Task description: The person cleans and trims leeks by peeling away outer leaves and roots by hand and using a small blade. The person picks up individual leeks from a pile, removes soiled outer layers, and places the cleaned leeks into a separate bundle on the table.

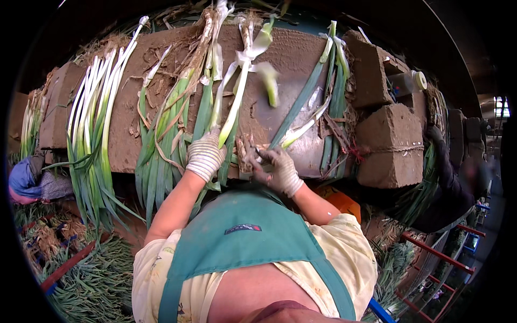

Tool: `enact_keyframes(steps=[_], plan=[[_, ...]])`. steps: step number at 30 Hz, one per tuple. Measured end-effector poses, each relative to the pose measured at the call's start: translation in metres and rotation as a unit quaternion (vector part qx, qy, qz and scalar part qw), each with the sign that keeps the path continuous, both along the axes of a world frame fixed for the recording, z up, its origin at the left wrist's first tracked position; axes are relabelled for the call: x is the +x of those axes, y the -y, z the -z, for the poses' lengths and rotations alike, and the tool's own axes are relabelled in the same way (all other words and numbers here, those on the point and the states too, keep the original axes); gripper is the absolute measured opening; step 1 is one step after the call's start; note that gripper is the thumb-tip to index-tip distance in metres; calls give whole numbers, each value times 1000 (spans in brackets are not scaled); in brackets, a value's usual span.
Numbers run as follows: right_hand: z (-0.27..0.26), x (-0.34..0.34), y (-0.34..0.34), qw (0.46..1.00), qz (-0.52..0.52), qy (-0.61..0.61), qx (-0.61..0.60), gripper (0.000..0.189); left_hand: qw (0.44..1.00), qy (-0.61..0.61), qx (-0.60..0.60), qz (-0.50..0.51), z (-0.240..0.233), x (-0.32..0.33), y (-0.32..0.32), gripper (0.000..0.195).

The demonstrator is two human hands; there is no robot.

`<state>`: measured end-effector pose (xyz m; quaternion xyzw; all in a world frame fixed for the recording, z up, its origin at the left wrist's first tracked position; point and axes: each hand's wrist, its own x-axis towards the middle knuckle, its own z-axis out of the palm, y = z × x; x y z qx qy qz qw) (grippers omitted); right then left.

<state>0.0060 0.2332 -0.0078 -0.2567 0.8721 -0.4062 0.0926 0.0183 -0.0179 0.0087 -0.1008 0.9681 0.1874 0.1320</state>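
Note:
My left hand point(207, 155), in a striped glove, is closed around green onion stalks point(237, 101) whose white ends point away over the bench. Beside it, my right hand point(279, 167), its glove soiled at the fingers, has its fingers apart near brown scraps at the bench's near edge; a small thing at its fingertips is unclear. A blurred piece of onion stalk point(269, 82) shows above the metal plate point(291, 121). Untrimmed onions point(171, 109) with dry brown leaves lie left of my left hand. Cut leaves point(309, 97) lie beyond my right hand.
Cleaned white onions point(91, 101) hang over the soil-covered bench point(125, 133) at left. Mud-caked blocks point(389, 149) and a plastic jar point(406, 84) stand at right. One person point(448, 181) is at far right, another point(32, 181) at far left. Onion piles point(89, 278) and red rails point(438, 252) flank me.

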Motion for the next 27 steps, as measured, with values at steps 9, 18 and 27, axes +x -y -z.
enact_keyframes(steps=[9, 18, 27], plan=[[52, -192, 79, 997, 52, -59, -24, 44, 997, 7, 73, -34, 0, 5, 8, 48], [51, -129, 58, 997, 22, -63, 27, 41, 989, 18, 122, -85, 0, 14, 23, 43], [45, -215, 92, 986, 99, 59, -119, 36, 982, -5, 177, -65, 15, 19, 38, 45]])
